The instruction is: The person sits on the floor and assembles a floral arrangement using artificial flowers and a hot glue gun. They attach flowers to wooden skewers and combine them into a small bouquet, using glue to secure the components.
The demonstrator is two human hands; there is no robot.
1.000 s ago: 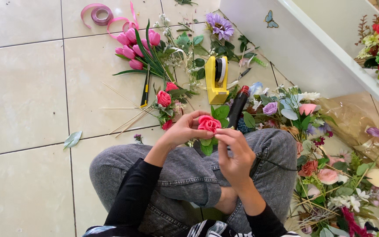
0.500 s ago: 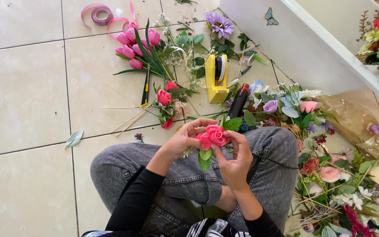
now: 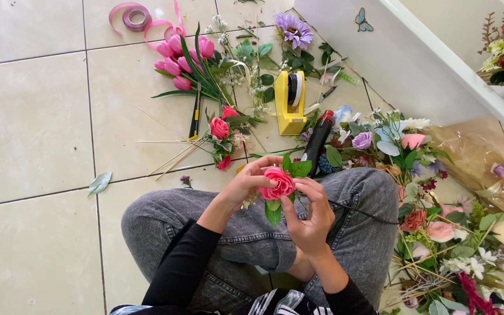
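Since a second ago both hands have stayed at centre frame over the knees, and the rose (image 3: 279, 182) has turned a little, leaves now showing above and below it. Left hand (image 3: 246, 186) curls round the bloom from the left, fingertips pinching its edge; right hand (image 3: 312, 217) pinches it from the right and beneath. Rose: pink, tight layered petals, green leaves, likely fabric. Below, grey denim jeans (image 3: 246, 233), black sleeves. Just past the hands, a dark glue gun (image 3: 317, 139) with red tip, thin cord over the right knee. Beyond, a yellow tape dispenser (image 3: 289, 104), blocky plastic, holding a dark roll. Loose flowers heaped at right. Upper left: pink tulips (image 3: 177, 55), then coiled pink ribbon (image 3: 130, 13) on glossy beige tiles (image 3: 30, 116).
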